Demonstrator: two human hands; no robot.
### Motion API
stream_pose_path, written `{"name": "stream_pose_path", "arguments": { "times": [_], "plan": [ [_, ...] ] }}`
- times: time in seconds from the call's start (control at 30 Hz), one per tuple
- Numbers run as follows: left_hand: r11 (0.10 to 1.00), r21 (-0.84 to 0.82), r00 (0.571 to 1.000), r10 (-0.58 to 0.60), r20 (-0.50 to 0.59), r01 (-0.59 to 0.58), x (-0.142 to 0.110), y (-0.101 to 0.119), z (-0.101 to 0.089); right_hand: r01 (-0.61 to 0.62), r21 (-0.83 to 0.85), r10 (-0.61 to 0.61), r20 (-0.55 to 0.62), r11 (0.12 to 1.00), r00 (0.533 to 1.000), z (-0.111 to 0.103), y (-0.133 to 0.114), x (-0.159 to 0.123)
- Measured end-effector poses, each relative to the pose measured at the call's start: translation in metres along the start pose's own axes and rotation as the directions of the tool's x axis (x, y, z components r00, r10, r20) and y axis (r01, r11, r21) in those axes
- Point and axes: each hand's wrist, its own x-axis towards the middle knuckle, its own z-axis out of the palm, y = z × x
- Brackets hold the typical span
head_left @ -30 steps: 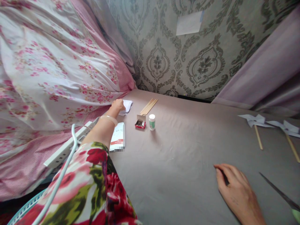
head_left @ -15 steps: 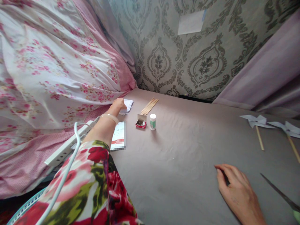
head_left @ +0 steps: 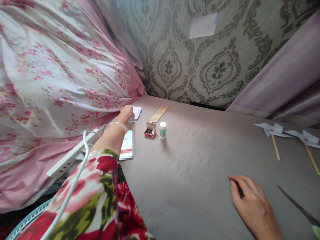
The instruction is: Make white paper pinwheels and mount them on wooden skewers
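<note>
My left hand (head_left: pixel 127 111) reaches out to a stack of white paper (head_left: pixel 136 114) at the far left of the table. Its fingers are bent down and closed on the stack's left side, with the fingertips partly hidden. Resting on the cloth at the lower right, my right hand (head_left: pixel 253 201) holds nothing; its fingers are loosely curved, with a gap between thumb and forefinger. Scissors (head_left: pixel 297 205) lie just right of it, their green handle cut off by the frame. Beyond them are two white paper pinwheels (head_left: pixel 271 129) on wooden sticks.
Several wooden sticks (head_left: pixel 159 114) lie beside the paper. Nearer stand an open small red box (head_left: pixel 150 130) of small dark pieces and a white-capped bottle (head_left: pixel 162 130). A flat white-faced object (head_left: pixel 128 146) is by my left forearm. A power strip (head_left: pixel 72 156) and white cable (head_left: pixel 75 181) run along the left.
My left forearm has shifted slightly to the right while the hand stays at the paper stack. My right hand and the objects on the table look almost unmoved.
</note>
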Motion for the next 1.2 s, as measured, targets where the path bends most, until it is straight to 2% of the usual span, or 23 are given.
{"name": "stream_pose_path", "arguments": {
  "times": [0.7, 1.0, 1.2],
  "plan": [
    [0.991, -0.129, 0.999, -0.026, 0.042, 0.031, 0.007, -0.012, 0.01, -0.024, 0.005, 0.024, 0.017, 1.0, 1.0, -0.001, 0.0, 0.0],
    [0.928, -0.337, 0.986, -0.169, -0.001, 0.159, -0.014, -0.011, 0.01, -0.012, -0.005, 0.012, 0.006, 1.0, 1.0, 0.0, -0.002, 0.002],
    [0.832, -0.511, 0.953, -0.294, -0.076, 0.216, -0.038, 0.006, 0.007, -0.019, 0.001, 0.019, -0.015, 1.0, 1.0, 0.002, -0.003, 0.003]
  ]
}}
